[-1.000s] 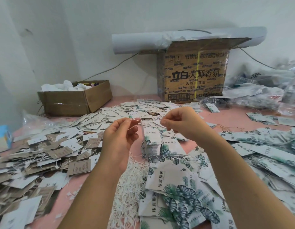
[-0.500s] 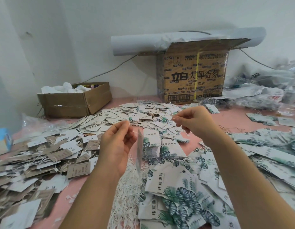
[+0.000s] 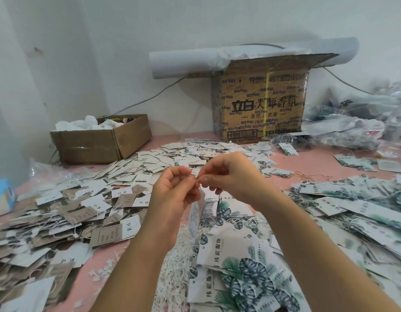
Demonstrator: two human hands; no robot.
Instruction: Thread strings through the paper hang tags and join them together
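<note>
View from the head camera over a pink surface (image 3: 307, 164), read left to right.

Far left edge: one blue box (image 3: 1, 194), partly cut off. Upper left: one open cardboard box (image 3: 98, 144) holding white crumpled material. Below it, filling the left of the frame: a loose heap of brown and white tags (image 3: 60, 212), too many to count, several with thin strings on them.

Centre: two hands, raised above the surface and meeting fingertip to fingertip. The left hand (image 3: 172, 194) has its fingers curled, and its thumb and forefinger pinch a string (image 3: 197, 180), which is fine and barely visible. The right hand (image 3: 228, 174) pinches the same string from the other side, its other fingers curled under. One tag (image 3: 196, 218) hangs edge-on just below the meeting point, in front of the left palm and clear of the surface.

Lower centre, beneath the wrists: one mound of loose white strings (image 3: 177, 269), uncountable.

Centre to right: leaf-print tags (image 3: 251, 269) spread in overlapping layers to the right edge, again too many to count.

Upper centre-right, against the wall: one printed carton (image 3: 262, 104) with one grey roll (image 3: 195, 61) lying across its top. Upper right: a pile of clear plastic bags (image 3: 352, 128); their number cannot be told.
</note>
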